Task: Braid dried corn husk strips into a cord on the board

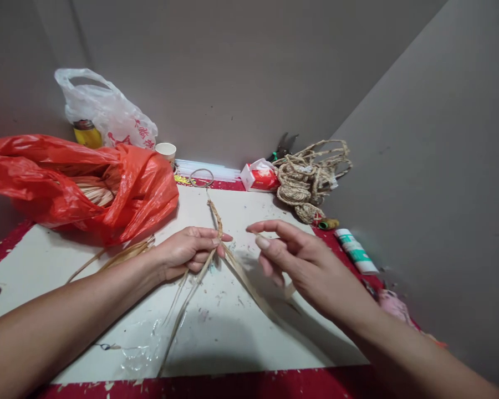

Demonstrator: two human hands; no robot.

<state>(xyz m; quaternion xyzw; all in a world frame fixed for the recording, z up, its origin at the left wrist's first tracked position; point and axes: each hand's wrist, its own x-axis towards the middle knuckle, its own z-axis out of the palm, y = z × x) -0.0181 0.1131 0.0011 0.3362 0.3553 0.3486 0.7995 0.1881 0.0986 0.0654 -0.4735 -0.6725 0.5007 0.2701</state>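
A braided straw cord (216, 217) runs up the middle of the white board, its lower end pinched between the thumb and fingers of my left hand (193, 247). Below that grip, loose flat straw strands (239, 271) spread in two bundles, one toward the lower left and one toward the right. My right hand (297, 257) hovers to the right of the cord, thumb and forefinger apart. Part of a pale strand shows behind its lower fingers; whether it touches them is unclear. At the cord's far end a thin wire-like ring (202, 177) lies near the board's back edge.
A red plastic bag (149, 188) of straw stands at left, with a white bag (108, 111) and paper cup (166, 149) behind. A tissue pack (260, 177), coiled rope (295, 188) and green-white roll (356, 251) line the right. Clear plastic (141, 354) lies in front. Grey walls enclose the back and right.
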